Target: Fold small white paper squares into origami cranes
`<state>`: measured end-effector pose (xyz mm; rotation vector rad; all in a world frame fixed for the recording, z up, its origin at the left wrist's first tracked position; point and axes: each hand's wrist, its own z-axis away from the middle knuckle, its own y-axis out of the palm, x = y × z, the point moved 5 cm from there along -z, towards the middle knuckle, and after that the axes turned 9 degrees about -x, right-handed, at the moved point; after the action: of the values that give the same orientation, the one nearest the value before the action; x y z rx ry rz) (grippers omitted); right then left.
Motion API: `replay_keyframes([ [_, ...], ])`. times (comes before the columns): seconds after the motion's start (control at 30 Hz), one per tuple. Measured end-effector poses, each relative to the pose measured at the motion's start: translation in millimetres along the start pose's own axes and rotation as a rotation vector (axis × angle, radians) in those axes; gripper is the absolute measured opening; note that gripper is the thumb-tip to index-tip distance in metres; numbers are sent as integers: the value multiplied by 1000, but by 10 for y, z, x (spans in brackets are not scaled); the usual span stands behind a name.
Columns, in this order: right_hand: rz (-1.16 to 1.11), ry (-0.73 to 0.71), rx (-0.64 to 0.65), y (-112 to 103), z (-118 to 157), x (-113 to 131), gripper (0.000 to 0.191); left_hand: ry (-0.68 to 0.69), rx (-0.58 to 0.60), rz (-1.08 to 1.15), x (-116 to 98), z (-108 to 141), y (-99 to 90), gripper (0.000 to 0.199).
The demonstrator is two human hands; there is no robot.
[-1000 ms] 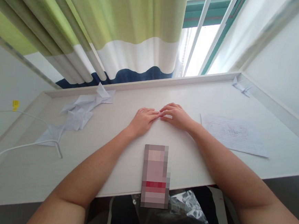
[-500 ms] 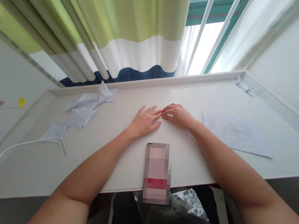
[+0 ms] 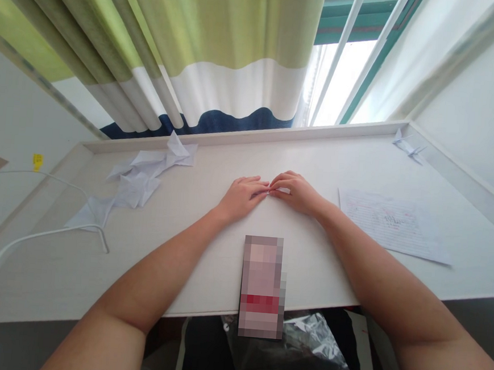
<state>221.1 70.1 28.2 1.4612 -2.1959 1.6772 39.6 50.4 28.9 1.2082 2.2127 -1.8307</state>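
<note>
Over the middle of the desk, my left hand (image 3: 239, 198) and my right hand (image 3: 295, 192) meet at the fingertips. Between them shows a tiny bit of folded white paper (image 3: 268, 192), mostly covered by the fingers. The thumb and fingers of my right hand pinch it from the right. My left hand closes on it from the left, its fingers together and the thumb drawn in below. Nearer to me lies a phone (image 3: 262, 289) with a blurred-out screen, close to the desk's front edge.
Several folded white paper shapes (image 3: 138, 182) lie at the left, beside a white cable (image 3: 46, 235). A written sheet (image 3: 393, 225) lies at the right. A small folded paper piece (image 3: 408, 146) sits in the far right corner. A raised rim (image 3: 251, 135) borders the desk's back, before the curtain (image 3: 240, 47).
My left hand's spread fingers have come together, and its thumb has moved up against them. My right hand keeps its pinch. The whole view has shifted slightly.
</note>
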Motion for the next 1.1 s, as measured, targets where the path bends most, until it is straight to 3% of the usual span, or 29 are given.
replay_keyframes([
  [0.23, 39, 89, 12, 64, -23, 34, 27, -16, -61, 56, 48, -27, 11, 27],
  [0.43, 41, 207, -57, 112, -67, 12, 17, -88, -122, 6, 50, -19, -12, 20],
  [0.63, 32, 365, -140, 130, -90, -86, 29, -226, -119, -54, 93, -37, -6, 35],
  [0.83, 57, 293, -65, 113, -44, -29, 26, -216, -132, -47, 120, -22, 2, 34],
  [1.1, -10, 220, -111, 95, -24, -50, 15, -152, -179, -37, 81, -3, -11, 22],
])
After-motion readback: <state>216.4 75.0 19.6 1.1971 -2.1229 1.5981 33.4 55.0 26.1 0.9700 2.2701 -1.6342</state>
